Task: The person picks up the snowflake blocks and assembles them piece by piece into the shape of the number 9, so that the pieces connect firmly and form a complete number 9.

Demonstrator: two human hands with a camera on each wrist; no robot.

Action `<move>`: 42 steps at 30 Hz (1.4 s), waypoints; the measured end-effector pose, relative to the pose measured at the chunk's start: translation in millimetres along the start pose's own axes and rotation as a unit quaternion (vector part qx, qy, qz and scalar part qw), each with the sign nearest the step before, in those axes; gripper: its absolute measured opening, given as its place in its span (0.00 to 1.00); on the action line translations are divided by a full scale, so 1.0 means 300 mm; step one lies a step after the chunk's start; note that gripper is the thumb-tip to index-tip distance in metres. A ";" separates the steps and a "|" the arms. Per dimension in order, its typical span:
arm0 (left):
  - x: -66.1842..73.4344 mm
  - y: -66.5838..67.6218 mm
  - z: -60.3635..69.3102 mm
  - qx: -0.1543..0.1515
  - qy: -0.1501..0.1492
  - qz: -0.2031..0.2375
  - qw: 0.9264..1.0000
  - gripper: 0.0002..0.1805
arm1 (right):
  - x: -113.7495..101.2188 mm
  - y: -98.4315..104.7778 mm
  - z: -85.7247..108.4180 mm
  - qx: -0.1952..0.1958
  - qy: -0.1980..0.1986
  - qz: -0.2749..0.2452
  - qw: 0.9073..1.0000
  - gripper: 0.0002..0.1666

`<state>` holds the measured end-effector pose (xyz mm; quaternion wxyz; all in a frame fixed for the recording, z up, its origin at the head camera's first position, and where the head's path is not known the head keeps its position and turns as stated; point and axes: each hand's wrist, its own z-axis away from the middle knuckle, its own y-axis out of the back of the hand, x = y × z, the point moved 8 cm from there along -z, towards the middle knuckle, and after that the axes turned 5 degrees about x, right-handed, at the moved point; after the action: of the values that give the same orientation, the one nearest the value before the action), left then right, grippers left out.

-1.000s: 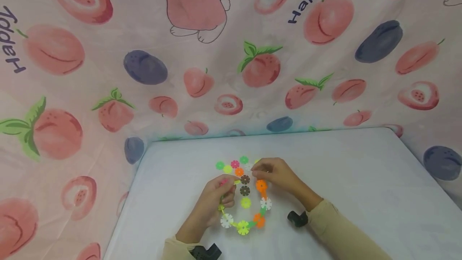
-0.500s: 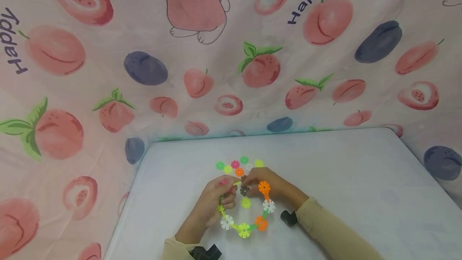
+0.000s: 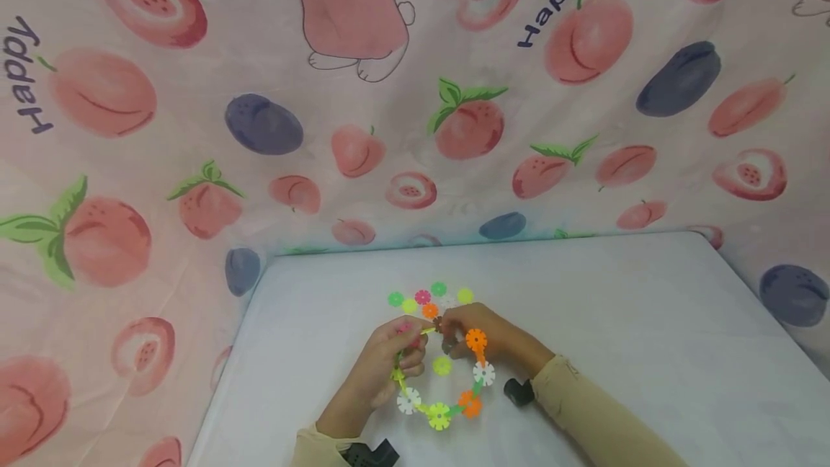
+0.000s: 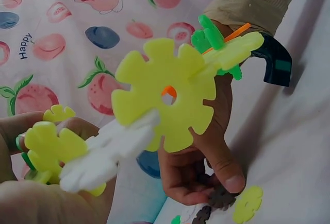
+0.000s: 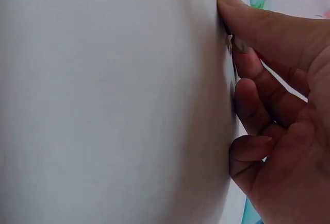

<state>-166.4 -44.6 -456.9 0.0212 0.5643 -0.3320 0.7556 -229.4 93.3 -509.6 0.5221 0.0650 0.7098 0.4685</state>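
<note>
My left hand [image 3: 389, 352] holds one end of a chain of flower-shaped interlocking discs [image 3: 439, 416], coloured yellow, white, green, orange and pink. The chain curves round towards the front and up on the right, to an orange disc in front of my right hand [image 3: 486, 331]. In the left wrist view, my right thumb and curled fingers pinch a dark brown disc [image 4: 221, 198] low at the table. A second brown disc [image 4: 202, 214] lies beside it. In the right wrist view the fingertips are close to the surface and the disc is mostly hidden.
Loose discs lie beyond the hands, among them a green [image 3: 439, 289], a pink [image 3: 423, 297] and an orange one [image 3: 430, 310]. A loose yellow disc [image 3: 442, 365] lies inside the chain's curve. The white table [image 3: 583, 294] meets a fruit-print cloth [image 3: 415, 150] behind.
My right hand has come down and left from the far discs to the brown ones, and the nearer brown disc has shifted into its fingers. The left hand has stayed nearly still.
</note>
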 end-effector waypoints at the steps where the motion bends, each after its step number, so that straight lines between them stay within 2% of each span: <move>1: 0.000 0.000 0.000 0.001 0.001 -0.001 1.000 0.13 | 0.008 0.002 0.003 0.000 -0.007 -0.010 1.000 0.15; 4: -0.002 0.003 0.000 0.014 0.008 -0.006 1.000 0.13 | 0.031 0.016 0.013 0.009 -0.025 -0.032 0.999 0.14; 6: -0.005 0.011 -0.002 0.034 0.019 -0.008 0.999 0.14 | 0.044 0.034 0.024 0.023 -0.041 -0.046 0.998 0.12; 11: -0.017 0.040 -0.003 0.089 0.043 -0.019 0.995 0.19 | 0.060 0.084 0.048 0.059 -0.084 -0.090 0.991 0.07; 14: -0.021 0.052 -0.004 0.102 0.043 -0.038 0.993 0.23 | 0.049 0.115 0.060 0.076 -0.091 -0.124 0.985 0.05; 17: -0.026 0.066 -0.006 0.115 0.041 -0.066 0.990 0.23 | 0.037 0.140 0.072 0.087 -0.100 -0.183 0.974 0.05; 20: -0.030 0.080 -0.012 0.134 0.036 -0.091 0.986 0.19 | 0.024 0.159 0.083 0.099 -0.115 -0.238 0.959 0.05; 23: -0.030 0.093 -0.017 0.154 0.030 -0.109 0.982 0.11 | 0.010 0.172 0.093 0.111 -0.130 -0.266 0.949 0.08; 25: -0.028 0.100 -0.018 0.165 0.027 -0.114 0.979 0.09 | -0.008 0.178 0.099 0.116 -0.133 -0.280 0.944 0.09; 28: -0.027 0.107 -0.017 0.174 0.025 -0.108 0.979 0.11 | -0.039 0.186 0.109 0.120 -0.133 -0.293 0.939 0.11; 34: -0.028 0.107 -0.024 0.171 0.025 -0.087 0.981 0.14 | -0.095 0.203 0.122 0.126 -0.124 -0.315 0.932 0.13; 37: -0.028 0.107 -0.027 0.172 0.024 -0.083 0.981 0.16 | -0.121 0.210 0.123 0.127 -0.113 -0.321 0.932 0.14; 42: -0.030 0.104 -0.031 0.170 0.026 -0.074 0.982 0.19 | -0.142 0.209 0.118 0.125 -0.120 -0.319 0.932 0.11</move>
<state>-183.6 -61.1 -480.9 -0.0109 0.5629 -0.1558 0.8116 -206.8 124.3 -435.4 0.7128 -0.0443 0.6780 0.1739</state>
